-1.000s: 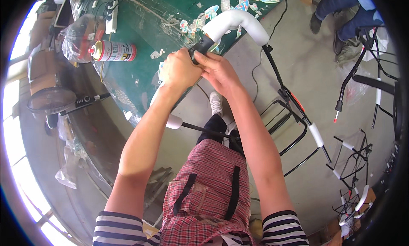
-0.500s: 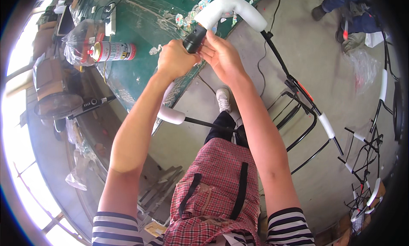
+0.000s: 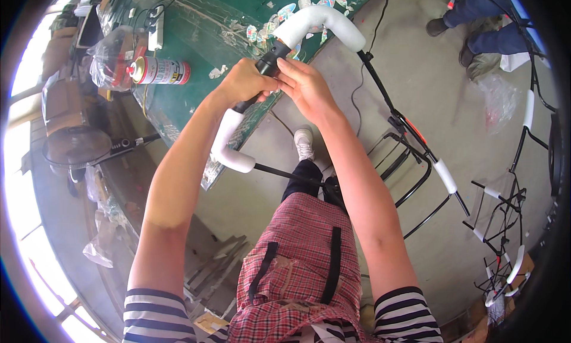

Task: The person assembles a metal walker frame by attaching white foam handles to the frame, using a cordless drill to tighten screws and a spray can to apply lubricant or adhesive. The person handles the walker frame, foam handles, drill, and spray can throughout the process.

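Black tubular frame [image 3: 377,81], curved white padding [image 3: 319,18].

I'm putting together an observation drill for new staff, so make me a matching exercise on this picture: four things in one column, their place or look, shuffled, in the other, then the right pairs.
Things:
1. Black grip
2. Spray can
3. Apron
4. Wearer's visible shoe

Place or look:
A. Red plaid with black straps
B. White
C. Grasped by the left hand
D. On the green table

Right pairs: 1-C, 2-D, 3-A, 4-B
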Action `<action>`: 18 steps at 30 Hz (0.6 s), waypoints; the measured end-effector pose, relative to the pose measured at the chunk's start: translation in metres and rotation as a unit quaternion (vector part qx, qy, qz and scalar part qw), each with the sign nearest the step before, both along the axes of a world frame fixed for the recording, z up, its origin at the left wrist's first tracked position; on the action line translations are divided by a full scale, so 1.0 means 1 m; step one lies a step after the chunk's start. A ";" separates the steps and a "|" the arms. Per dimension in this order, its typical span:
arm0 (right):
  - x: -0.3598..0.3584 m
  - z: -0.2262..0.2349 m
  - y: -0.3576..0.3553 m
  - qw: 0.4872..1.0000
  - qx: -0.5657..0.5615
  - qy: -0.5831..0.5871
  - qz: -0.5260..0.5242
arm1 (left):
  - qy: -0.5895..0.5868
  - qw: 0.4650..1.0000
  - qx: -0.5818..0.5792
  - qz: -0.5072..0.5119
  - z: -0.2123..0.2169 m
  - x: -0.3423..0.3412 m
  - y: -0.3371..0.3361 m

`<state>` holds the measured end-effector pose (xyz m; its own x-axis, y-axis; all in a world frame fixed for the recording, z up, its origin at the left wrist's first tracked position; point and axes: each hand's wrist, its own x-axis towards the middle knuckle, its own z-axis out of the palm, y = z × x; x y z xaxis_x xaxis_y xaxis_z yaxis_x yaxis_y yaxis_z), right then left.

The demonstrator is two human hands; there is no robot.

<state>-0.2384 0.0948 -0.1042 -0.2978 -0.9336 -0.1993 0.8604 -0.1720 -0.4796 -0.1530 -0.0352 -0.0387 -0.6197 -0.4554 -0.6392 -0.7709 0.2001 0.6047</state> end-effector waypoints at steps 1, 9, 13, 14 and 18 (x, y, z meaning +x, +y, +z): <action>0.002 0.002 0.000 1.000 0.008 0.004 -0.001 | -0.002 1.000 0.010 -0.004 -0.003 0.003 -0.004; 0.006 0.009 -0.011 0.985 0.118 0.120 0.028 | -0.086 0.979 -0.184 -0.027 0.002 -0.005 0.010; 0.011 0.005 -0.015 0.986 0.142 0.083 0.002 | -0.023 0.991 -0.126 -0.042 0.004 0.009 0.001; 0.011 -0.004 -0.016 0.980 0.168 0.104 -0.015 | 0.016 0.994 -0.092 -0.061 0.005 0.017 -0.006; 0.018 0.008 -0.015 0.979 0.184 0.077 -0.034 | 0.044 0.996 -0.012 -0.072 0.006 0.049 -0.016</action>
